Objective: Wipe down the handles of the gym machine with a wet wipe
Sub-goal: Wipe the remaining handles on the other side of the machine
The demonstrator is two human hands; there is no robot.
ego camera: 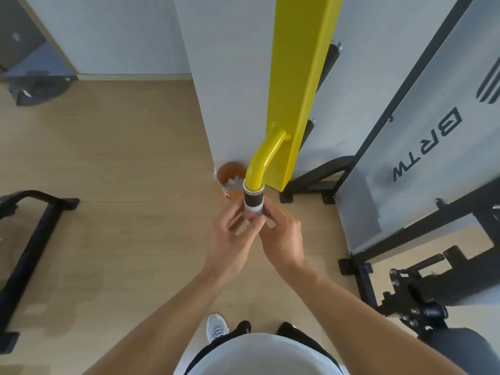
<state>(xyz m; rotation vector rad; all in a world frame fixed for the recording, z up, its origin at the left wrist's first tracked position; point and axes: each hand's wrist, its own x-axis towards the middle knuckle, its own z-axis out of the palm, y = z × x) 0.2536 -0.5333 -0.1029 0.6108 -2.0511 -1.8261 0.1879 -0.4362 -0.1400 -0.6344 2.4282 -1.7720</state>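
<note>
Nearest the camera was the person's own pale shirt front, with a white shoe (216, 327) on the wooden floor (121, 239) below it and both bare forearms reaching forward. Both hands met at the end of the gym machine's handle (253, 203), a dark grip capped by a metal ring where it joined the bent yellow tube (266, 150) welded to the yellow upright (300, 77). The left hand (230, 239) was half-closed, its fingers curled up to the grip's left side; the right hand (284, 234) was closed loosely against the right side. Between them a wet wipe (253, 209) showed as a pale band wrapped around the lower part of the grip, pinched there by the fingertips of both hands.

The wipe looked thin, limp and damp, so it would likely cling to the grip, bunch or tear if dragged by one corner; holding it flat around the grip with fingers and thumb seemed the better hold. The handle appeared rigid and fixed, so it should take firm squeezing and twisting without moving. Its textured dark surface would probably drag on the wipe, while the ring and painted tube looked smoother.

Beyond the hands, an orange bin (230, 177) with white scraps inside stood on the floor beside the upright.
</note>
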